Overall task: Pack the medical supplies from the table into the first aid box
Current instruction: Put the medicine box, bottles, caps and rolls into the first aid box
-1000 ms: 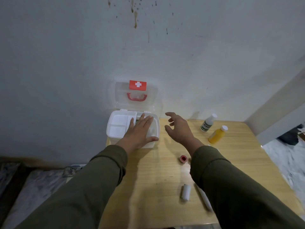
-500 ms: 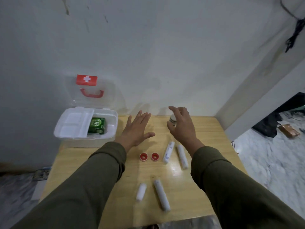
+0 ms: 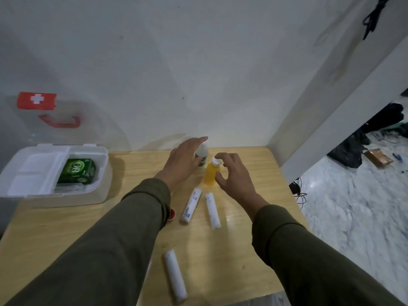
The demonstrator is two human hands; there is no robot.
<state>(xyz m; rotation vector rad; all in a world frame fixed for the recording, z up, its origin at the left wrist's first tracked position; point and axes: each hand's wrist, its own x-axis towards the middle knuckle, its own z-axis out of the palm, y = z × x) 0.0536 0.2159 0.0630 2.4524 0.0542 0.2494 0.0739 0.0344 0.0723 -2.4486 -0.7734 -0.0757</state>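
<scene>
The clear first aid box [image 3: 100, 191] stands open at the table's left, its lid with a red cross against the wall; a green carton [image 3: 77, 171] lies inside. My left hand [image 3: 184, 161] is open, fingers reaching over a white bottle [image 3: 202, 154] near the wall. My right hand [image 3: 234, 175] is open, its fingers curled just right of a yellow bottle [image 3: 209, 174] with a white cap, not closed on it. Two white bandage rolls [image 3: 191, 205] [image 3: 213, 210] lie below the bottles, a third roll [image 3: 175, 276] near the front edge. A red cap [image 3: 172, 214] peeks from under my left sleeve.
The wooden table [image 3: 254, 246] stands against a white wall and ends at the right near a wall corner [image 3: 293, 160]. Beyond is a pale floor with dark bags [image 3: 351, 153] and a brown box [image 3: 378, 156].
My view swung right, away from the box. My left hand left the box and moved right to the white bottle. My right hand came to the yellow bottle.
</scene>
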